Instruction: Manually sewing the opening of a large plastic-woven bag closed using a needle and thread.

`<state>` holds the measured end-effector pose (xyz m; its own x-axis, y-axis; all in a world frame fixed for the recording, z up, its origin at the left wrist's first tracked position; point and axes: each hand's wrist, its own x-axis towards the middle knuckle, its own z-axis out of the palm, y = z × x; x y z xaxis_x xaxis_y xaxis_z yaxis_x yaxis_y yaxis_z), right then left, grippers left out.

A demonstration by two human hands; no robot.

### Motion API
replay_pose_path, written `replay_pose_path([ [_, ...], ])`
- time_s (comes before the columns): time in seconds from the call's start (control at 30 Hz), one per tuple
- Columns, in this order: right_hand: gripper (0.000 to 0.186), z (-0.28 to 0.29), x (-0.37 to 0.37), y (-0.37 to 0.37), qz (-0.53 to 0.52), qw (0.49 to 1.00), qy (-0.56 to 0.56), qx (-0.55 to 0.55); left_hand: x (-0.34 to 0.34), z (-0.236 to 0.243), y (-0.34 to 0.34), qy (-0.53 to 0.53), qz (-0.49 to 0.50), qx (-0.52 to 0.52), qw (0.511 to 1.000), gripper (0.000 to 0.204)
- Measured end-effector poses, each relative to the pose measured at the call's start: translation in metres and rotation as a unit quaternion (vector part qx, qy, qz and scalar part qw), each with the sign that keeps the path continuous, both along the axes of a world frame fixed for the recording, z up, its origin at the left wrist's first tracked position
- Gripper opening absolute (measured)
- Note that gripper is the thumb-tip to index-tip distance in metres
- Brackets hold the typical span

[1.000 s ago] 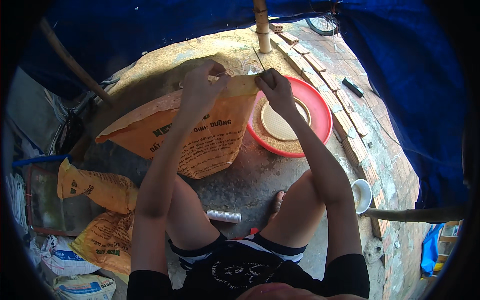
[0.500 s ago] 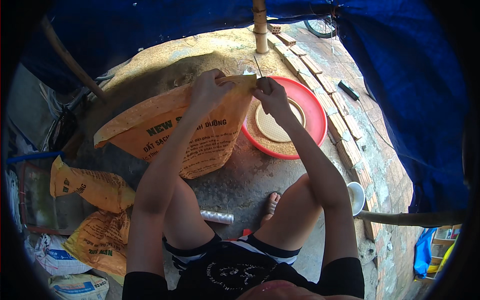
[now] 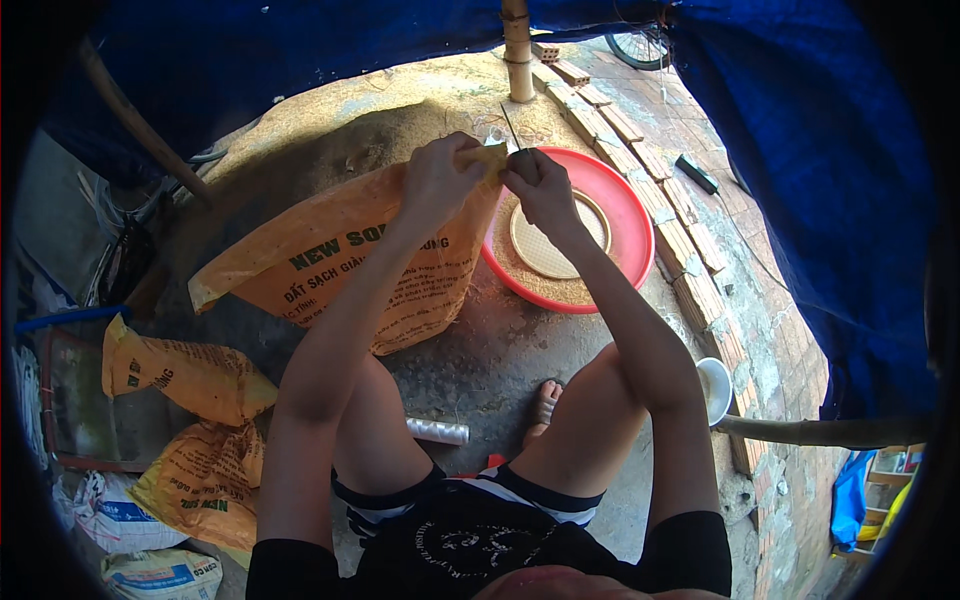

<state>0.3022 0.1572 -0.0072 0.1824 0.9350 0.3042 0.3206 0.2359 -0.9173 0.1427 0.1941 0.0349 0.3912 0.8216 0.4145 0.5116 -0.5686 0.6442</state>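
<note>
My left hand [image 3: 438, 180] grips the folded yellow top edge of a large orange printed sack [image 3: 350, 270] standing in front of me. Just right of it, my right hand [image 3: 540, 190] pinches a thin dark rod, like a long needle [image 3: 510, 120], at the sack's corner; the rod points up and away from me. Beyond my right hand lies a red round tray [image 3: 628, 238] of pale grain, with a round woven sieve [image 3: 553, 240] in it. A white spool of thread [image 3: 438, 431] lies on the ground between my legs.
Smaller orange sacks [image 3: 187, 375] and white sacks [image 3: 160, 575] lie at left. Bricks [image 3: 698, 310] line the right, beside a white bowl [image 3: 713, 385] and horizontal pole [image 3: 820, 430]. Bamboo posts [image 3: 518, 55], blue tarps [image 3: 800, 170] and a bicycle wheel [image 3: 637, 48] stand around.
My left hand has moved right along the sack's edge, closer to my right hand. The corner between my hands now looks more bunched. The view has shifted slightly.
</note>
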Motion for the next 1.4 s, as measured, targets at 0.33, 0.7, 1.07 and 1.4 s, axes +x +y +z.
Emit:
replay_pose_path([
  [0.33, 0.028, 0.007, 0.000, -0.006, -0.023, 1.000, 0.001, 0.015, 0.000, 0.001, 0.002, 0.000, 0.016, -0.020, 1.000, 0.022],
  [0.7, 0.023, -0.008, -0.002, 0.007, -0.040, 0.997, -0.039, 0.050, 0.008, -0.009, 0.005, 0.012, 0.015, 0.036, 0.999, 0.028],
  [1.07, 0.025, 0.042, -0.009, -0.052, 0.078, 0.990, 0.014, -0.116, -0.019, -0.006, 0.033, -0.043, 0.004, -0.151, 0.988, 0.028],
  [1.4, 0.052, 0.052, -0.012, -0.068, 0.205, 0.951, 0.079, -0.218, -0.008, 0.018, 0.004, 0.031, 0.003, -0.101, 0.994, 0.028],
])
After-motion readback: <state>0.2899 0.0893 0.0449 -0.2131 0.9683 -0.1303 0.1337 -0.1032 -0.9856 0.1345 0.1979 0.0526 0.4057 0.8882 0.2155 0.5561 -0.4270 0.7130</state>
